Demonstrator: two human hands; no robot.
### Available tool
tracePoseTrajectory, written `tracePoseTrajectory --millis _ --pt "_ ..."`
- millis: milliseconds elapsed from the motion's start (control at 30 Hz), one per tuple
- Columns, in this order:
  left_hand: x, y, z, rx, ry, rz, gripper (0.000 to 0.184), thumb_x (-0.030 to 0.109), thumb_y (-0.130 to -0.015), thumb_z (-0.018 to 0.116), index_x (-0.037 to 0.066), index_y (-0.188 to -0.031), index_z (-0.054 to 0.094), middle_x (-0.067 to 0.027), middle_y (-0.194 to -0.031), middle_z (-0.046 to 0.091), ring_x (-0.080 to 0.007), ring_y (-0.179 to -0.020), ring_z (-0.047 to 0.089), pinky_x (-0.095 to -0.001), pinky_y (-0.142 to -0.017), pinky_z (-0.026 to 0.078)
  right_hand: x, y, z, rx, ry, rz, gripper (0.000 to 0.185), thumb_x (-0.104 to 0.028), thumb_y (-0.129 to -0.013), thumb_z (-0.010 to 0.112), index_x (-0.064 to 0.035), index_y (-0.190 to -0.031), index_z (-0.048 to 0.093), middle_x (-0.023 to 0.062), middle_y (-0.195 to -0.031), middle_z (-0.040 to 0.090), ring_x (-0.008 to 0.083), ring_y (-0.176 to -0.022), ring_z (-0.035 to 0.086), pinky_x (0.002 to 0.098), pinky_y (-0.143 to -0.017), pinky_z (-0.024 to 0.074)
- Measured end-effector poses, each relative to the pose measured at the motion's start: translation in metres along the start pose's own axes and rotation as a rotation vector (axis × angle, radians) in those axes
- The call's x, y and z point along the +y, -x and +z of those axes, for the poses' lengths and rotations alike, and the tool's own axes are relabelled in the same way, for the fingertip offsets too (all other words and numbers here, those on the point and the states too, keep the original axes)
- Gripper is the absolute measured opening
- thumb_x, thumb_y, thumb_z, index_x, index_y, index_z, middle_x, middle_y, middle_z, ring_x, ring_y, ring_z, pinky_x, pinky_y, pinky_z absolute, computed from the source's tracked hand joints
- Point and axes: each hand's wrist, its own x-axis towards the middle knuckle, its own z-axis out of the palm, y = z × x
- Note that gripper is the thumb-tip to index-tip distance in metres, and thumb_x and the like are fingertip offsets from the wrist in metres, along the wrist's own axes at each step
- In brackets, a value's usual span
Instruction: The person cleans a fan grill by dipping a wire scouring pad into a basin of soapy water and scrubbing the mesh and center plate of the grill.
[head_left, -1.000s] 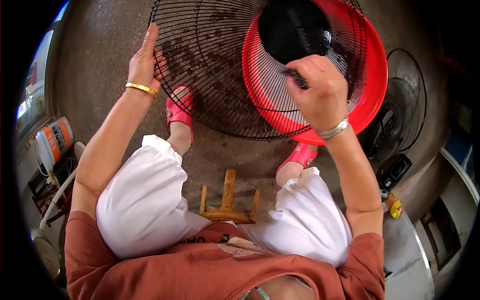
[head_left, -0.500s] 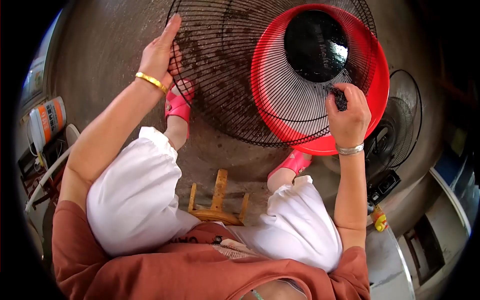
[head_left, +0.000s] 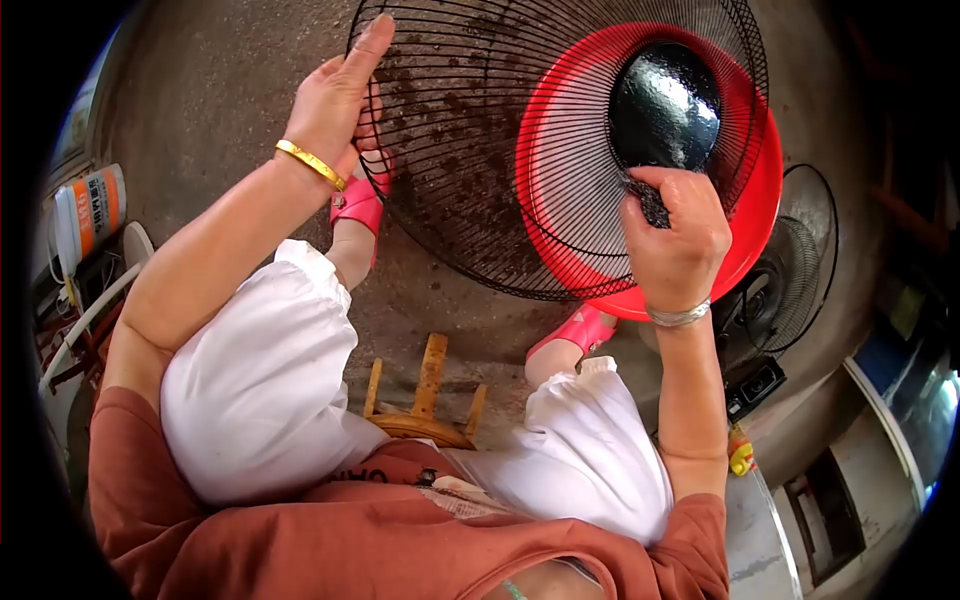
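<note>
A black wire fan grille [head_left: 470,150] with a glossy round centre cap [head_left: 665,105] is held tilted over a red basin [head_left: 755,215]. My left hand [head_left: 340,100] grips the grille's left rim, thumb up along the edge and fingers curled behind the wires. Pinched in my right hand [head_left: 680,230] is a dark scouring pad [head_left: 652,205], pressed on the wires just below the cap. Wet spots cover the grille's left part and the floor seen through it. The basin's pale inside shows through the wires.
On the right of the floor lies the rest of a black fan [head_left: 770,290], its base [head_left: 755,388] nearer me. A wooden stool [head_left: 425,420] stands between my legs. A white and orange bucket [head_left: 90,220] is at far left.
My right hand has moved the scouring pad left and slightly down along the wires. The grille has shifted a little and tilted, with the cap now lower and further right in view.
</note>
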Motion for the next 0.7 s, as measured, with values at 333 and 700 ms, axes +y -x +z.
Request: tracePoseTrajectory --millis 333,700 --pt "-0.008 0.003 -0.015 -0.112 0.032 0.039 0.04 0.044 -0.081 0.077 0.011 -0.086 0.054 0.0076 -0.059 0.05 -0.0014 -0.041 0.039 -0.0193 -0.034 0.025 -0.013 -0.058 0.015 0.115 0.01 -0.119 0.021 -0.003 -0.065 0.073 -0.0101 -0.083 0.066 0.0061 -0.078 0.064 0.0261 -0.074 0.061 0.0349 -0.065 0.0504" --pt "-0.014 -0.006 -0.018 -0.132 0.064 -0.025 0.039 0.043 -0.081 0.077 0.011 -0.082 0.055 0.0089 -0.058 0.047 -0.0004 -0.04 0.036 -0.0181 -0.035 0.028 -0.006 -0.028 -0.037 -0.079 -0.521 0.515 0.027 -0.003 -0.074 0.077 -0.0019 -0.099 0.068 0.0038 -0.09 0.068 0.0103 -0.079 0.061 0.0245 -0.075 0.0506"
